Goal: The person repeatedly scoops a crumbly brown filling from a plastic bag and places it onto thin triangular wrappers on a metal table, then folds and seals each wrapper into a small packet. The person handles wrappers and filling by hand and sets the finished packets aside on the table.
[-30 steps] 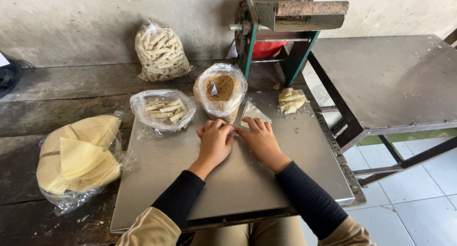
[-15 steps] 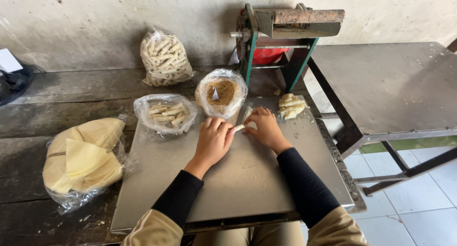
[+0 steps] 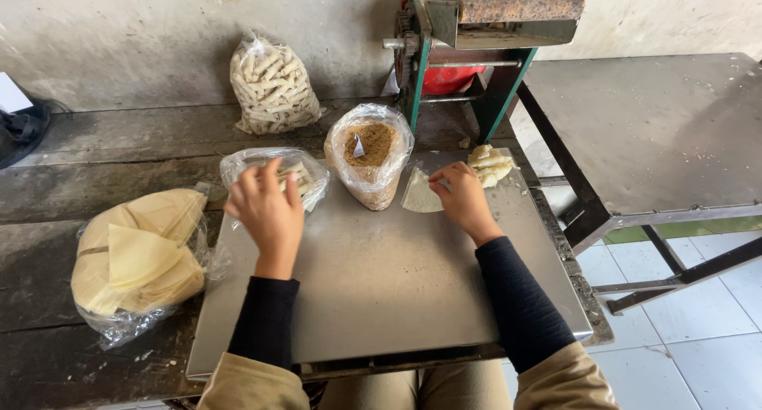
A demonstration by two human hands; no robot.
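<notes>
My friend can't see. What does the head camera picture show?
A person's left hand reaches over a small open bag of rolls, while the right hand presses a pale wrapper on a metal tray, beside a bag of brown filling.

A small, rough food-making workshop. A worn wooden bench (image 3: 119, 148) stands against a stained plaster wall (image 3: 159, 29), with a steel work plate (image 3: 381, 283) laid on it. A rusty hand-cranked roller machine (image 3: 476, 29) sits at the back. Plastic bags of rolled snacks (image 3: 274, 84), filling (image 3: 369, 152) and dough wrappers (image 3: 135, 259) lie around. The floor (image 3: 698, 331) is tiled.
</notes>
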